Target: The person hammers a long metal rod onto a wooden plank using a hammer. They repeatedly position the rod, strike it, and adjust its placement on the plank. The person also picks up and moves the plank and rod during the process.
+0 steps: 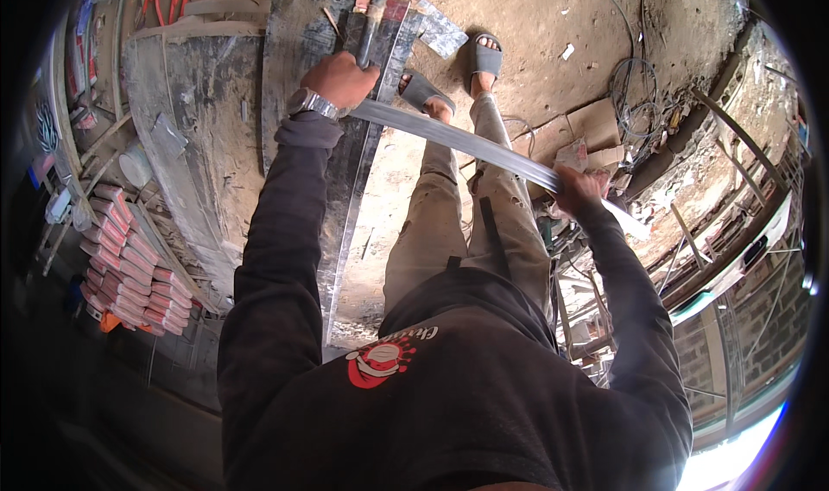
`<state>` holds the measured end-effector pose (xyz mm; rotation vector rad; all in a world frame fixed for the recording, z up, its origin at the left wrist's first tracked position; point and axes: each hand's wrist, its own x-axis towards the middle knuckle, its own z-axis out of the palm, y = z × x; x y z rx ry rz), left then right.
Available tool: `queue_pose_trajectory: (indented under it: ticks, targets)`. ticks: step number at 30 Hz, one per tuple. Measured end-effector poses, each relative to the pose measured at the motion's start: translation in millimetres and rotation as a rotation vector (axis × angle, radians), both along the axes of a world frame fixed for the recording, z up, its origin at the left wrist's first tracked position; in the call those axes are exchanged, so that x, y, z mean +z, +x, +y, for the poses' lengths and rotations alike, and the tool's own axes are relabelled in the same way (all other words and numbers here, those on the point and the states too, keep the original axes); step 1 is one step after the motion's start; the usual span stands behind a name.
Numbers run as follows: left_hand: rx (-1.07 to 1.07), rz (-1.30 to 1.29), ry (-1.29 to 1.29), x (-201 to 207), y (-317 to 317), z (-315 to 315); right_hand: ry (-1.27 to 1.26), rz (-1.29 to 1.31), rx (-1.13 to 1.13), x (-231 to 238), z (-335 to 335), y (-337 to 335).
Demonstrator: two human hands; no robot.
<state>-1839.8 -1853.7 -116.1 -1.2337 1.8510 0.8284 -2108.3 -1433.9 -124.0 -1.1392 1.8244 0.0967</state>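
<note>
My left hand (339, 80), with a metal watch at the wrist, is closed over the dark metal-edged bench (298, 25). A round metal pipe (375, 18) reaches from the top of the picture down to its fingers. Close by its thumb side starts a long flat metal bar (458, 139), but what the fingers grip is hidden. The bar slants across, above my legs, to the right. There my right hand (577, 190) is wrapped round it, and its bright far end (629, 221) sticks out beyond the hand.
Stacked pinkish packs (129, 262) lie at the left, near a second worn board (211, 94). Dirt ground (535, 25) surrounds my sandalled feet (486, 59). Loose cable (635, 85), cardboard (591, 128) and scattered metal frames (734, 137) are at the right.
</note>
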Motion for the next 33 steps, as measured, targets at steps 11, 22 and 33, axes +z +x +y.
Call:
queue_pose_trajectory:
  ticks: [11, 22, 33]
  targets:
    - [0.015, 0.087, -0.323, 9, 5, 37, -0.058, -0.025, 0.082, -65, -195, 114]
    - [0.268, 0.623, -0.548, -48, 73, 104, 0.137, -0.184, 0.078, -60, -229, 109]
    - [0.194, 0.837, -0.54, -56, 82, 94, -0.609, -1.335, -0.496, 62, -363, 142]
